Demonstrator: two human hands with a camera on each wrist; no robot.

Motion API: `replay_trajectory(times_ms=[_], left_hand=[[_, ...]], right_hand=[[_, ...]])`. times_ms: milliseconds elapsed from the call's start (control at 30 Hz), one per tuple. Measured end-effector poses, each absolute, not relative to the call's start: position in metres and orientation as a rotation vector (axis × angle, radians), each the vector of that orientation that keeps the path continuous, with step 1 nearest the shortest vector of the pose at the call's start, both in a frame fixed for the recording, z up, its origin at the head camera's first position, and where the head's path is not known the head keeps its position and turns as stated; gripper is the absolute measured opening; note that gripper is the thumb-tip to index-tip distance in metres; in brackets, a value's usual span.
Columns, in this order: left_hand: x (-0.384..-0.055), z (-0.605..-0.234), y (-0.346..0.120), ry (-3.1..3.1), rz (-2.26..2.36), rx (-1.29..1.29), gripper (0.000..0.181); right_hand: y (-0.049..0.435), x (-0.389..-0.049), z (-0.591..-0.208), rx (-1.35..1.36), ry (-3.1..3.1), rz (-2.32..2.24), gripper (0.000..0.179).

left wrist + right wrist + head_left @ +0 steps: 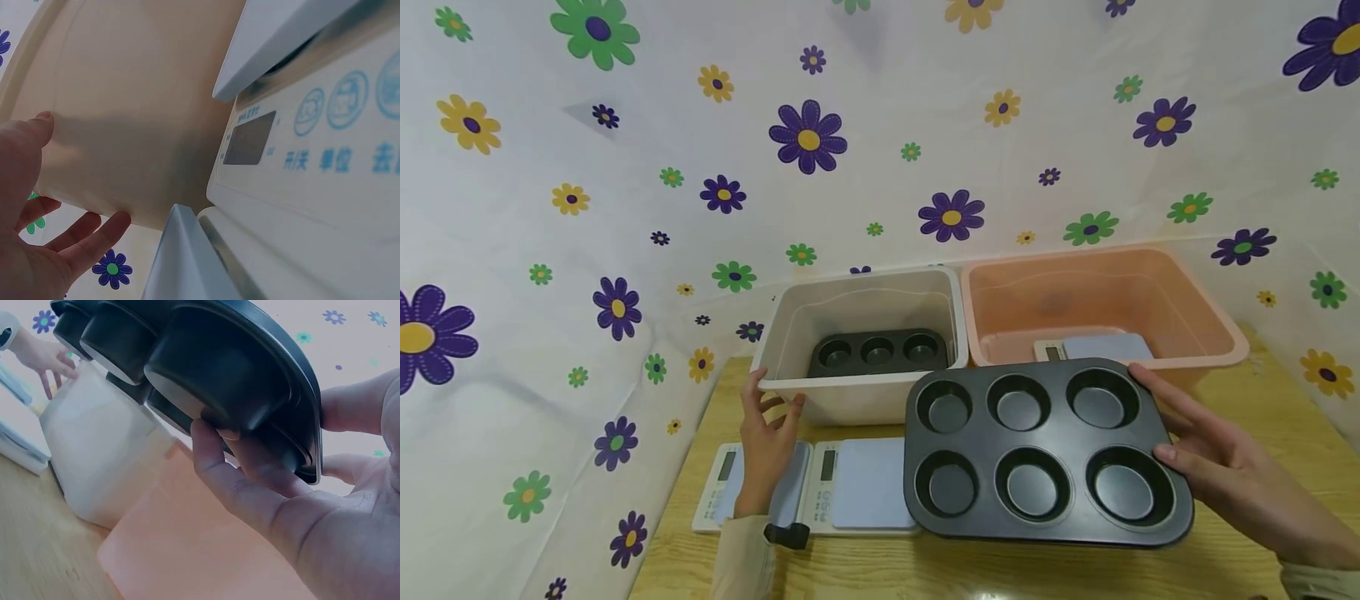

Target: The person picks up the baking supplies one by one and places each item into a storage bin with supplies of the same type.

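Note:
My right hand grips the right edge of a dark muffin pan. The pan is tilted, with its cups facing the head camera. From below, the right wrist view shows fingertips against the underside of a cup. At the front left corner of a white bin, my left hand touches the wall near the rim with loosely bent fingers. Another dark muffin pan lies inside that bin, partly hidden by its front wall. Below the left hand sit two kitchen scales, side by side.
A peach-coloured bin stands right of the white one, holding another kitchen scale. Both bins rest on a wooden table. Behind and to the left hangs a flower-patterned white sheet.

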State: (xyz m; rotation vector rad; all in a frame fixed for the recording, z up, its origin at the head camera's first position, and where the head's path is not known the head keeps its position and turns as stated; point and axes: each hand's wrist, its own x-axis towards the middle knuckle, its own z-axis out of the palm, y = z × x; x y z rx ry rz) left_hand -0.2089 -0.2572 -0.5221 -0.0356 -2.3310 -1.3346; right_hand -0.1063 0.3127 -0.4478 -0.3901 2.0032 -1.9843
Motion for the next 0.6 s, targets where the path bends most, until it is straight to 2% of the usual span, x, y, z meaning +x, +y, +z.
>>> replay_trajectory(times_ms=[167, 433, 600], left_hand=[[-0.21, -0.522, -0.257, -2.327, -1.339, -0.025, 0.08], [-0.211, -0.52, -0.258, -2.309, -1.35, -0.045, 0.078], [-0.21, -0.522, -0.258, -2.311, -1.355, -0.042, 0.079]], right_hand=[[0.307, -0.114, -0.44, -0.382, 1.974, -2.005, 0.079], [0.295, -0.136, -0.42, -0.539, 1.918, -2.072, 0.079], [0.287, -0.15, -0.411, -0.491, 1.953, -2.052, 0.078]])
